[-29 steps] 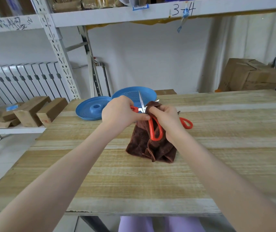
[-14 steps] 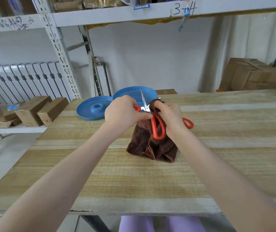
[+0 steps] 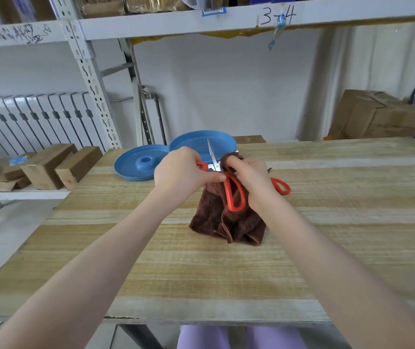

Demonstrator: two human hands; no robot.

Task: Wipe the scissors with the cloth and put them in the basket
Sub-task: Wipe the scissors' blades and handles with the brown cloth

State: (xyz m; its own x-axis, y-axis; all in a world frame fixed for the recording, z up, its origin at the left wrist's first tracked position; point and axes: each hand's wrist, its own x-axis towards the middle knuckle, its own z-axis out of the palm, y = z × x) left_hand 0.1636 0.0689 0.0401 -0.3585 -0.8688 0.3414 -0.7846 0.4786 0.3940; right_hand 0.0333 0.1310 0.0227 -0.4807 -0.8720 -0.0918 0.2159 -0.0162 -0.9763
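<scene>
1. While both hands work above the pale wooden tabletop [image 3: 201, 273], one pair of orange-handled steel scissors [image 3: 216, 166] is held open, with one blade pointing up in front of the basket.
2. Left hand [image 3: 178, 172] grips one orange handle.
3. Right hand [image 3: 254, 177] pinches the single brown terry cloth [image 3: 216, 217] round the other blade; the cloth's lower end rests on the tabletop.
4. Two blue perforated plastic pieces sit behind: one round basket [image 3: 193, 144] and, just beside it, one round dish with a raised hub [image 3: 135, 163].
5. One further orange handle loop [image 3: 275, 182] lies just right of the right hand.
</scene>
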